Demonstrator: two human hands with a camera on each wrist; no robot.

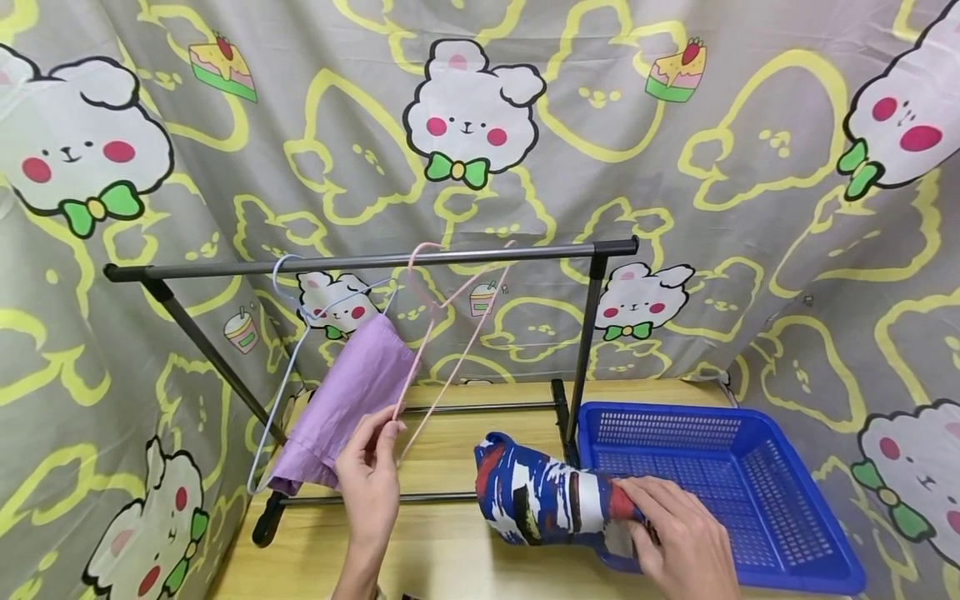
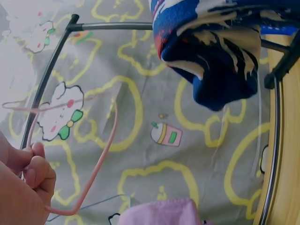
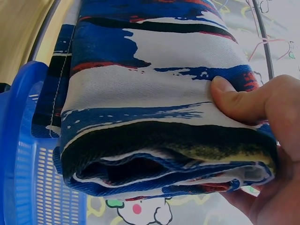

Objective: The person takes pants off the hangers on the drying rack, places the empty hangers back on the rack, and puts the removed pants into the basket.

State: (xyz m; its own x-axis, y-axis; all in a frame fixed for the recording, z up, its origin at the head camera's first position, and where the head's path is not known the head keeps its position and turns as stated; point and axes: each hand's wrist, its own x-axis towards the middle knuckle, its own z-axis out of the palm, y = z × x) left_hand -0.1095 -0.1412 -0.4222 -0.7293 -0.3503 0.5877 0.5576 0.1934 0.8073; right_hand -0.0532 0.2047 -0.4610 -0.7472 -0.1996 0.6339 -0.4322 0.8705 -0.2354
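Left hand (image 1: 371, 467) pinches a pink hanger (image 1: 409, 379); right hand (image 1: 686, 529) grips a patterned cloth (image 1: 540, 496)

The left hand is nearly closed, thumb and fingertips meeting on the near side of the pink hanger, whose hook is up at the rail (image 1: 360, 264) of a dark rack (image 1: 202, 358); the right hand is curled partway, thumb on one face of the folded cloth and fingers on the other, at its right end; that cloth, streaked blue, white, red and black, is held out over the table (image 1: 420, 550), to the right of the left hand, its lower edge overlapping the near left side of a blue basket (image 1: 847, 533) in the head view.

The rack stands on the wood-grain table, one foot near the left edge; a purple cloth (image 1: 352, 400) hangs on a pale blue hanger (image 1: 283, 375) at the rail's left end; the basket sits toward the table's right edge; a grey curtain (image 1: 622, 192) with yellow outlines and white cartoon animals rises along the far edge and both sides.
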